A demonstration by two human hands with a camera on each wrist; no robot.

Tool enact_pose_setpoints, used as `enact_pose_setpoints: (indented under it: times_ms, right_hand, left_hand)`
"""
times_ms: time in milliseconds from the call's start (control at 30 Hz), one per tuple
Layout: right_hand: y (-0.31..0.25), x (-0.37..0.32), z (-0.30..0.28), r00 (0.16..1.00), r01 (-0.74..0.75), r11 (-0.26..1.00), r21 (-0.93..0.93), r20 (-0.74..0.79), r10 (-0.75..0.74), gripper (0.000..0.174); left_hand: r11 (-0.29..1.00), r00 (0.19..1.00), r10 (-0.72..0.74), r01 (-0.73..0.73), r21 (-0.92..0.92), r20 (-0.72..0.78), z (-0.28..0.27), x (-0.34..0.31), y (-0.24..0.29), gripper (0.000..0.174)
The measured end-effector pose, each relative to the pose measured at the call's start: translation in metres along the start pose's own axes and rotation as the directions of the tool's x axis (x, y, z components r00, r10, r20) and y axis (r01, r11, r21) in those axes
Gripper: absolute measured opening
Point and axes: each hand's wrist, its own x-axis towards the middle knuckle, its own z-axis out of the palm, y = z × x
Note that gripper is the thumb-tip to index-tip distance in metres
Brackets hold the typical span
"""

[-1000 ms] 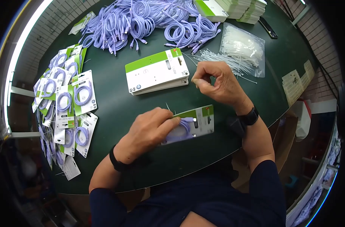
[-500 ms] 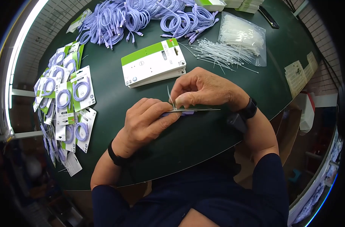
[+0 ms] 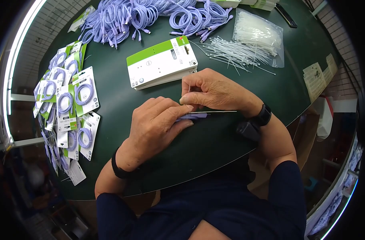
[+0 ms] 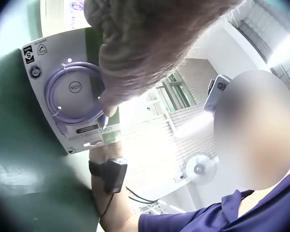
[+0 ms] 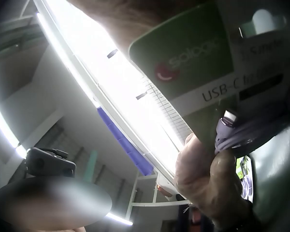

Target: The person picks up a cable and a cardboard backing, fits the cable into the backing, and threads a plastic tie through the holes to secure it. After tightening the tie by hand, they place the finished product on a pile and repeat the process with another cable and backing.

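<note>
Held edge-on in the head view is a printed cardboard packaging card (image 3: 224,111) with a coiled lilac USB-C cable (image 4: 49,96) on its front. My left hand (image 3: 152,128) grips card and coil at the left end, thumb on the cable side, fingers behind. White ties show at the coil in the left wrist view. Behind the card, my right hand (image 3: 214,91) pinches a thin white cable tie (image 3: 189,85) between thumb and fingers, right beside the left fingertips. The right wrist view shows the card's green printed corner and a cable plug (image 5: 225,123) by the left thumb.
A stack of blank cards (image 3: 158,64) lies beyond the hands. Loose cable ties (image 3: 230,54) and a bag of ties (image 3: 256,34) sit to its right. Coiled cables (image 3: 126,20) are heaped at the back. Carded cables (image 3: 68,96) pile at the left edge.
My right hand has come from the right down to the card's back and now pinches the tie. The card has tipped from face-up to edge-on in my left hand.
</note>
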Motion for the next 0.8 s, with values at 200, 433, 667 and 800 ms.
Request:
enact_pose_setpoints:
  times_ms: [200,433,667,800]
  right_hand:
    - [-0.006,0.001,0.001,1.0,-0.007,0.996,-0.093,-0.023,0.004,0.022]
    - [0.005,0.004,-0.004,0.992,0.115,0.976,-0.184,-0.023,-0.122,0.018]
    - [-0.009,-0.005,-0.028,0.881,0.07,0.974,0.215,-0.472,0.041,0.01]
    - [-0.019,-0.012,-0.033,0.741,0.382,0.88,-0.282,-0.475,-0.475,0.015]
  left_hand:
    - [0.999,1.0,-0.001,0.0,0.053,0.026,0.002,-0.001,-0.003,0.031]
    - [0.995,1.0,0.006,-0.008,0.096,0.016,-0.002,0.004,0.001,0.035]
    - [0.983,0.978,-0.184,0.182,-0.03,-0.093,-0.025,0.004,-0.004,0.039]
    - [0.931,0.924,-0.361,0.349,-0.108,-0.124,-0.023,0.0,-0.011,0.037]
